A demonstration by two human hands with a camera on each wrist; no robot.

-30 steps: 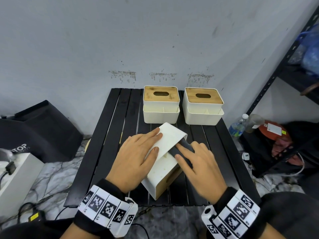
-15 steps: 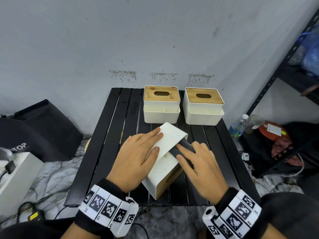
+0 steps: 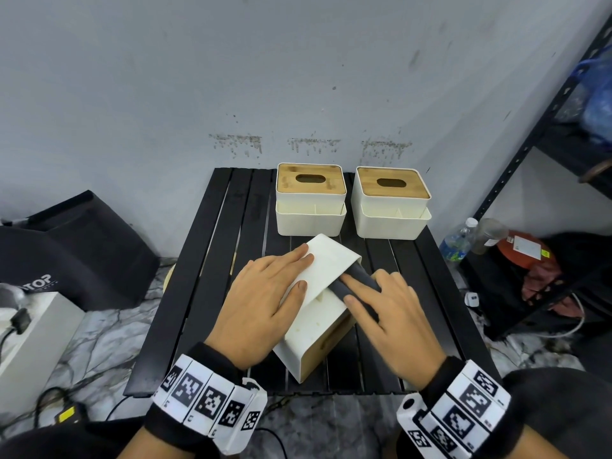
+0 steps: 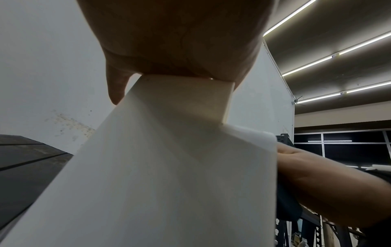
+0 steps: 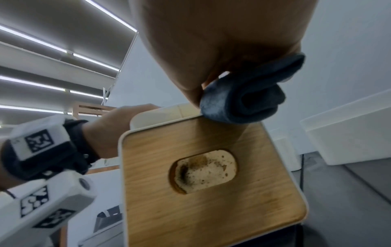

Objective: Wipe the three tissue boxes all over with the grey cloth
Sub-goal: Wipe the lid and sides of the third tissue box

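One white tissue box (image 3: 318, 323) lies tipped on its side in the middle of the black slatted table (image 3: 231, 243), its wooden lid (image 5: 211, 192) facing right. My left hand (image 3: 281, 276) presses flat on the box's upturned white face (image 4: 169, 167), fingers straight. My right hand (image 3: 381, 299) holds the folded grey cloth (image 3: 357, 279) against the box's upper right edge. In the right wrist view the cloth (image 5: 243, 98) sits bunched under the fingers at the lid's rim. Two more tissue boxes (image 3: 310, 200) (image 3: 390, 203) stand upright at the back of the table.
A black metal shelf (image 3: 530, 144) stands right of the table, with a water bottle (image 3: 457, 240) and clutter at its foot. A black bag (image 3: 76, 246) and a white box (image 3: 33, 326) with cables sit on the floor to the left. The wall is close behind the table.
The right hand with the cloth has shifted very slightly along the box's edge. The left hand and the tipped box have stayed put.
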